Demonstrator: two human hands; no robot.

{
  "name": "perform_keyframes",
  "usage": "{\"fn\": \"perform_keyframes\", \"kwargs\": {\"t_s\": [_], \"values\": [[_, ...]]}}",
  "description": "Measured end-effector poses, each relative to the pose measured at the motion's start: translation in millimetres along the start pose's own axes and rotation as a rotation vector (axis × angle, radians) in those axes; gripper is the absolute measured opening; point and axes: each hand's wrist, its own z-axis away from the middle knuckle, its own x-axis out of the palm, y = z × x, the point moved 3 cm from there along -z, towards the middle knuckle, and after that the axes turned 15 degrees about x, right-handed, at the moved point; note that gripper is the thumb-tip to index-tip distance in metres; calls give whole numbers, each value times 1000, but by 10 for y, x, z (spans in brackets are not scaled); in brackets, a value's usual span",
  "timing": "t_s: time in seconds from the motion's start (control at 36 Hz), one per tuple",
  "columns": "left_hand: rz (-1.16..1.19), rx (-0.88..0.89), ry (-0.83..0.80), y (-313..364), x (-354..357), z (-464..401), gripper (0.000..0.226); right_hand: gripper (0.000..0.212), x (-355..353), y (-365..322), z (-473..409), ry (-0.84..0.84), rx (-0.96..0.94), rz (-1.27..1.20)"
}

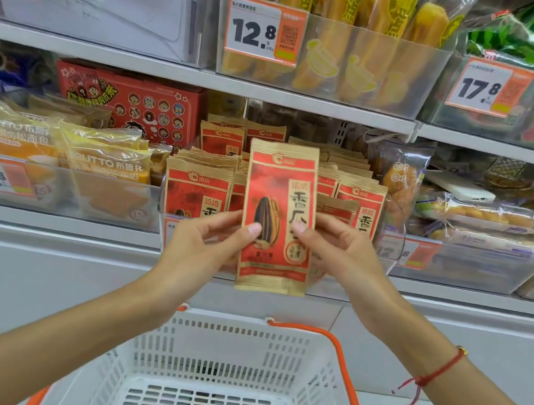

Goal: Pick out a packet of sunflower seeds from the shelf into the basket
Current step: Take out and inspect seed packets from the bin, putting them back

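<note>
A red and kraft-brown packet of sunflower seeds (282, 183) is held upright in front of the middle shelf, lifted clear of the rest. My left hand (207, 245) pinches its left edge, thumb on the front. My right hand (338, 247) pinches its right edge the same way. Behind it, several identical packets (196, 188) stand in rows in a clear shelf bin. A white plastic basket (224, 341) with orange handles sits directly below the packet, and nothing shows in it.
Yellow bread packs (69, 148) fill the bin to the left, bagged pastries (478, 213) the bins to the right. A red carton (128, 101) stands at the back left. The upper shelf holds long yellow snack packs (335, 39) and price tags.
</note>
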Motion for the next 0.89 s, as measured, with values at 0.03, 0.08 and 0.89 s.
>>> {"fn": "perform_keyframes", "kwargs": {"t_s": [0.03,0.08,0.89], "values": [[6,15,40,3,-14,-10,17,36,37,12,7,-23,-6,17],[12,30,77,14,-24,-9,19,36,84,25,15,-50,-19,4],[-23,-81,-227,155,-67,66,37,92,197,48,162,-145,-67,328]]}}
